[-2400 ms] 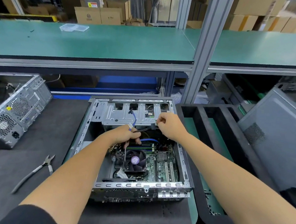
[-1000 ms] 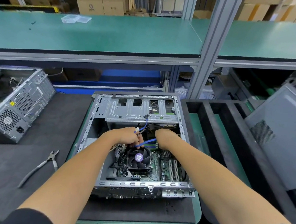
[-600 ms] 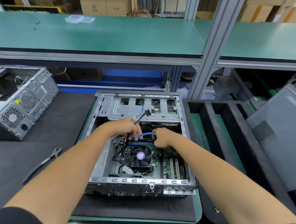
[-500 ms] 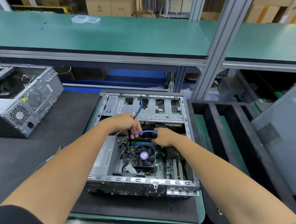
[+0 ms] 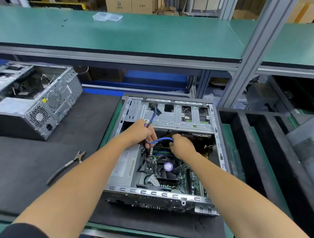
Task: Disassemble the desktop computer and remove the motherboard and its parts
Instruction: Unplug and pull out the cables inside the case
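At frame centre, left hand [image 5: 139,132] and right hand [image 5: 183,145] each pinch the blue cable [image 5: 159,139] over the motherboard [image 5: 185,176]; judging the step as cable removal, next unplug its board end.

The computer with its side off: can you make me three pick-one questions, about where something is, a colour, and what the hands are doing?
1. Where do the pliers lie?
A. left of the open computer
B. inside it
C. on the green shelf

2. What colour is the thin cable between the hands?
A. red
B. blue
C. yellow

3. What is the left hand doing?
A. lying flat
B. gripping cables
C. holding the pliers

Answers: 1 A, they lie on the dark mat; 2 B, a blue loop reaches the right hand; 3 B, fingers curl round cables.
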The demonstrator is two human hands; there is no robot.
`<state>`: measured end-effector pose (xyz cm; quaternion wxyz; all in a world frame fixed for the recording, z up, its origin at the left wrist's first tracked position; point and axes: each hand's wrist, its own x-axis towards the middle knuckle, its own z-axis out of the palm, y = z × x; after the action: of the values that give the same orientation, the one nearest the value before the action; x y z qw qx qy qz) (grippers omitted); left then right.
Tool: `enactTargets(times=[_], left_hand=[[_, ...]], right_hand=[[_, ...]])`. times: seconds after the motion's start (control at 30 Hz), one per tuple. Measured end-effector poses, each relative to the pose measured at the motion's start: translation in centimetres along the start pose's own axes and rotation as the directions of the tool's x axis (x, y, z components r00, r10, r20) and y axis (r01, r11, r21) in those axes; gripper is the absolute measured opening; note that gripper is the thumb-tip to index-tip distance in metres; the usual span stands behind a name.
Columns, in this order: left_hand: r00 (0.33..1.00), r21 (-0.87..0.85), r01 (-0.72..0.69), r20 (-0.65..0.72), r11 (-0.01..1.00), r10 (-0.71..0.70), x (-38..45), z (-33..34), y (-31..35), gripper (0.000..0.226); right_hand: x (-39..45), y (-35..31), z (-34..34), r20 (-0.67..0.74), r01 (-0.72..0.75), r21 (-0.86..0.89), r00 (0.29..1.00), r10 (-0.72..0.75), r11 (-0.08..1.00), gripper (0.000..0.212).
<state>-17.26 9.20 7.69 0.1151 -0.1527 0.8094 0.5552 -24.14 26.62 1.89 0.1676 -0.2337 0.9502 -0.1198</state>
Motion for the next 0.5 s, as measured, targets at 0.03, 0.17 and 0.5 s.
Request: enactTargets(times=[0.03, 0.17, 0.5], left_hand=[[0.999, -0.040, 0.004, 0.047, 0.999, -0.002, 0.0, -0.1, 0.3, 0.027], [0.978, -0.135, 0.011, 0.210, 0.991, 0.018, 0.0, 0.0, 1.4, 0.022], [0.923, -0.276, 0.066, 0.381, 0.959, 0.046, -0.8, 0.5, 1.9, 0.021]], right_hand=[[0.0, 0.0, 0.2, -0.031, -0.007, 0.013, 0.999, 0.007, 1.000, 0.017], [-0.1, 0.1, 0.6, -0.066, -0.043, 0.056, 0.997, 0.047, 0.997, 0.031], [-0.4, -0.4, 0.9, -0.097, -0.086, 0.197, 0.990, 0.107, 0.977, 0.025]])
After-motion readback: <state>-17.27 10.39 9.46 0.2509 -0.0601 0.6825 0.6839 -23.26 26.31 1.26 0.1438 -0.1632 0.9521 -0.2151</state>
